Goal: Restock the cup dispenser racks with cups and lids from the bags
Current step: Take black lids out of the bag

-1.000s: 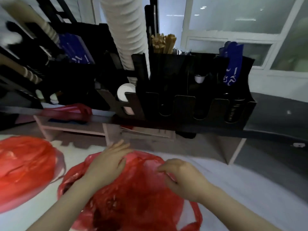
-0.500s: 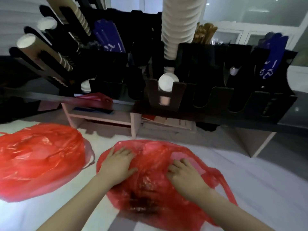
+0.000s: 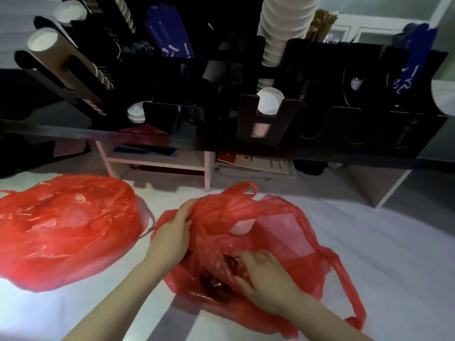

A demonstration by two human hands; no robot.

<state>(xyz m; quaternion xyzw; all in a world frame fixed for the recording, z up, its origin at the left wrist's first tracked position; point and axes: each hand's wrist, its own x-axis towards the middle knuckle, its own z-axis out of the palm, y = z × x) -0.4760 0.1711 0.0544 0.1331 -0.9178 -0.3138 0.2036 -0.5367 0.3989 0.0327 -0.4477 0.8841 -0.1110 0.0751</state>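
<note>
2 red plastic bags lie on the white table (image 3: pixel 398 247) in front of the black dispenser rack (image 3: pixel 344 124). The nearer bag (image 3: pixel 285 232) sits at centre, its handle loops flopped open; a white cup (image 3: pixel 240 227) shows through the film near its top. The left hand (image 3: pixel 172 238) grips a gathered fold of this bag's left side, fingers curled round the plastic. The right hand (image 3: pixel 267 274) lies on the crumpled film at the bag's near edge with fingers bent into it; I cannot tell whether it pinches the film or only presses. The second bag (image 3: pixel 66 225) lies full and untouched just to the left. In the rack, 1 slot holds a white cup end (image 3: pixel 269 100) below a tall stack of white cups (image 3: pixel 285 20), and slanted cup sleeves (image 3: pixel 66 60) lean at the far left.
</note>
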